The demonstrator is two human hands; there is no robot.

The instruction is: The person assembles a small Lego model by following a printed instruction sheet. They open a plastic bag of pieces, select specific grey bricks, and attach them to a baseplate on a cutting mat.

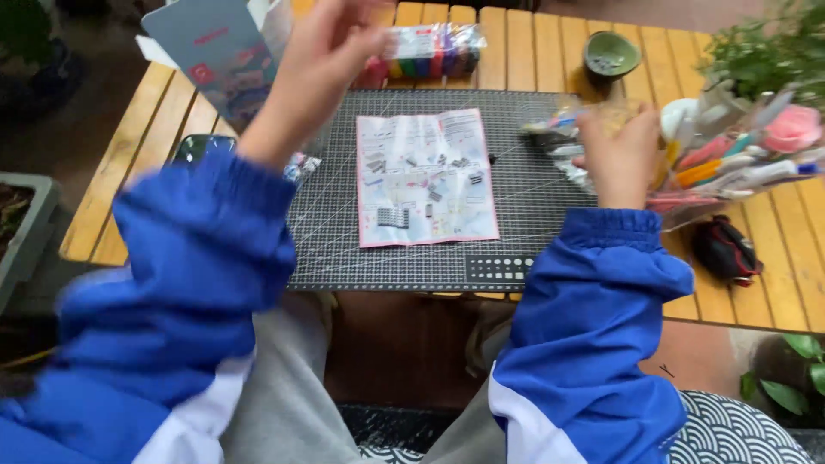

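A person's left hand (331, 51) is closing on a clear packet of coloured pieces (430, 51) above the slatted table (516, 43), while the right hand (619, 155) is gripping small clear bags (559, 142) beside the cutting mat (412, 258).

Your surroundings, listed:

- Slatted wooden table (799, 258), honey-coloured, spanning the upper half of the frame; you face it in even daylight.
- Dark gridded cutting mat (344, 249) laid flat at the table's centre.
- Reddish-brown floor (404, 344) below the table edge, lower centre.
- Grey planter box (21, 232) with soil, left edge.
- Leafy green plant (765, 51), upper right corner; more leaves (795, 387) at lower right.
- Wave-patterned seat cushion (739, 434), bottom right.
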